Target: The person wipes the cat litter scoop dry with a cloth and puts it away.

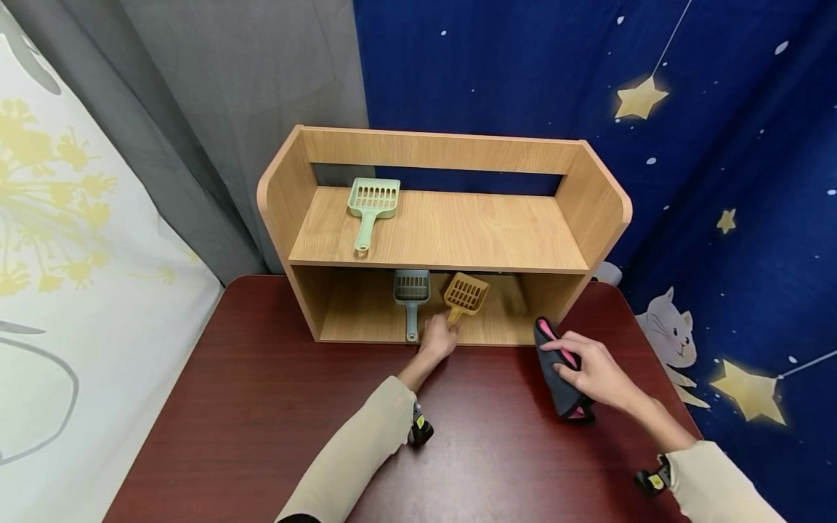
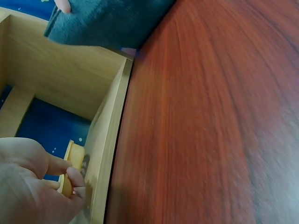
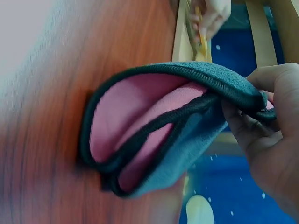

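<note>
My left hand (image 1: 439, 337) pinches the handle of a yellow litter scoop (image 1: 467, 294) at the front of the lower shelf. In the left wrist view, thumb and fingers close around the yellow scoop (image 2: 74, 155). A grey-blue litter scoop (image 1: 412, 288) lies just left of it, its handle toward the front edge. At the shelf's right front corner, my right hand (image 1: 596, 369) grips a folded cloth (image 1: 556, 378), grey on one side and pink on the other with dark stitched edges. The right wrist view shows the cloth (image 3: 154, 126) folded in layers over the table.
A light green litter scoop (image 1: 374, 200) lies on the upper shelf, toward the left. The two-tier wooden shelf (image 1: 445, 267) stands at the back of the dark red table (image 1: 314, 421). Behind it hang a grey curtain (image 1: 248, 73) and a blue starry curtain (image 1: 523, 65).
</note>
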{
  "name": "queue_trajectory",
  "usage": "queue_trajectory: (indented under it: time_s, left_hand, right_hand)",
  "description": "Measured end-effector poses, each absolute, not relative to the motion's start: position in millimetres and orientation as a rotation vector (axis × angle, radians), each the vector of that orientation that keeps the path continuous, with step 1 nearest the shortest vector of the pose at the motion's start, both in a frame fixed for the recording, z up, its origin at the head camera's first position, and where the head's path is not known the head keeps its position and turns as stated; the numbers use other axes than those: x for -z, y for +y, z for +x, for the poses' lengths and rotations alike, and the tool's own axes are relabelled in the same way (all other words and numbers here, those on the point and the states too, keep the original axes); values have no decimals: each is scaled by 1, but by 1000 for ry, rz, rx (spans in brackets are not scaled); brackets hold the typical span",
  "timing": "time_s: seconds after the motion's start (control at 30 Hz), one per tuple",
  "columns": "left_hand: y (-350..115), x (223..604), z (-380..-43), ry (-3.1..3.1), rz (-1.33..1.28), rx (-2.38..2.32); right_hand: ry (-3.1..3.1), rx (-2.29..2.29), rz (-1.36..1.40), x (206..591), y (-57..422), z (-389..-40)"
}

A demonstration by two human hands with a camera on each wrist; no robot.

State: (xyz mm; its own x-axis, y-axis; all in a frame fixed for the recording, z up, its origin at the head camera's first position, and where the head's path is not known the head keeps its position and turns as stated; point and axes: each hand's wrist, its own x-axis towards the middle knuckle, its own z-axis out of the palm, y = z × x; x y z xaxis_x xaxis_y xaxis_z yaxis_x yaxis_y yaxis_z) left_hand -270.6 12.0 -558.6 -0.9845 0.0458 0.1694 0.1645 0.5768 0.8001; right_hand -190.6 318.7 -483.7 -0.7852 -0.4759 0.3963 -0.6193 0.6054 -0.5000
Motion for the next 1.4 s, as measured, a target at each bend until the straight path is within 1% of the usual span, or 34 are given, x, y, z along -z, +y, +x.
queue_trajectory:
  time_s: [0.23, 0.4, 0.6, 0.87, 1.0, 1.13, 1.3, 1.4]
  left_hand:
    - [24, 589, -293, -2680, -87, 1397]
    - [30, 588, -292, -2658, -15, 1423]
    - [36, 589, -294, -2692, -1, 1435]
    - [35, 587, -295, -2736, -39, 1429]
    - [29, 572, -288, -2772, -73, 1404]
    - [26, 568, -284, -2784, -128, 1337]
    - [23, 580, -288, -2766, -200, 1333]
    - [20, 574, -285, -2760, -263, 1355]
  right_hand:
    - [-2663, -963, 941, 511, 290, -190]
    - [-2683, -1006, 935, 532, 276, -188]
    - [-2681, -1027, 905, 549, 265, -186]
    - [-2725, -949, 838, 554, 250, -177]
    - [-2705, -874, 835, 555, 242, -173]
    - [-2692, -826, 863, 558, 234, -167]
    - [-2690, -701, 933, 562, 227, -159]
    - [-2706, -666, 955, 562, 224, -156]
